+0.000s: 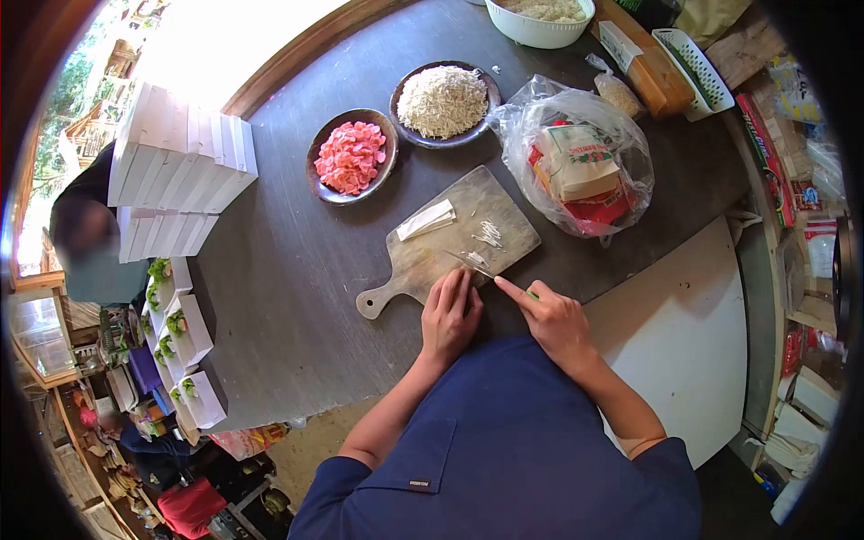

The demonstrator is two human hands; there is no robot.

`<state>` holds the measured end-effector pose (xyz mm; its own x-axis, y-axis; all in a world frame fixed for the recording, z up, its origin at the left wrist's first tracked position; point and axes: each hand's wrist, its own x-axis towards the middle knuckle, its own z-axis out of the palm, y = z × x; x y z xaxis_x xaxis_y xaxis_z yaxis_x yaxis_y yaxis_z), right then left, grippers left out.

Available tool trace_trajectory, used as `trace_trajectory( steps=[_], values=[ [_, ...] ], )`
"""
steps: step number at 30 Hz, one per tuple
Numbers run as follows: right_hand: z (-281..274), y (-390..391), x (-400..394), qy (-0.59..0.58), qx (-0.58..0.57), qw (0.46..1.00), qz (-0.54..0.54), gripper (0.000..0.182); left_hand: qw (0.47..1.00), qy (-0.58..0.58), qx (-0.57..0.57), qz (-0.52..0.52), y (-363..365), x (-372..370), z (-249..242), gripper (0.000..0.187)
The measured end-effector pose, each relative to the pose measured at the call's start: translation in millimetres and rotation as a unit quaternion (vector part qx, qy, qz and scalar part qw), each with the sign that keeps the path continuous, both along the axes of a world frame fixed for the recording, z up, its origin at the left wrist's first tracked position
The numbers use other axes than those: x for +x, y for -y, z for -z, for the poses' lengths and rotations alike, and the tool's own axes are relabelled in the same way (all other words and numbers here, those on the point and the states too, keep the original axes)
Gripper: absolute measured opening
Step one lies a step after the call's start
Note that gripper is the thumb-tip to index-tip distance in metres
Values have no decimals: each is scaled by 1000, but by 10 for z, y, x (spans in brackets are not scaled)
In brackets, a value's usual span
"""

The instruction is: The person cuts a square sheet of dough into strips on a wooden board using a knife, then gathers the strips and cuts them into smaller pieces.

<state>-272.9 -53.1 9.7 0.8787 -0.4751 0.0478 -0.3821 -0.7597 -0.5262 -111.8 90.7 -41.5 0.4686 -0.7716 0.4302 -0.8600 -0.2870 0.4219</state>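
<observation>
My right hand (551, 315) is wrapped round the handle of a knife (472, 265), its index finger stretched along the blade's back. My left hand (452, 310) rests at the near edge of a wooden cutting board (414, 265), fingers bent and together beside the blade; what lies under them is hidden. Thin white shreds (488, 234) lie on the board's right part, and flat white strips (427, 220) lie on its upper left. Beyond the board stand a dark bowl of pink slices (351, 158) and a dark bowl of white shreds (442, 102).
A clear plastic bag (634, 162) with packets sits right of the board. White boxes (175, 153) are stacked at the left, above open boxes with greens (187, 337). A white basin (540, 33) stands at the back. Other people (90, 234) are at the left.
</observation>
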Motion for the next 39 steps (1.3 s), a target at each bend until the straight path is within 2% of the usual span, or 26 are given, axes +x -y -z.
trace_trajectory(
  steps=[8, 30, 39],
  values=[
    [31, -51, 14, 1, -1, 1000, 0, 57, 1000, 6, 2, 0, -8, 8, 14, 40],
    [-46, -81, 80, -17, -30, 999, -1, 59, 1000, 8, -3, -3, -16, 16, 25, 40],
    [-34, 8, 18, 8, 22, 1000, 16, 59, 1000, -20, -7, -6, -4, 16, 12, 43]
  ],
)
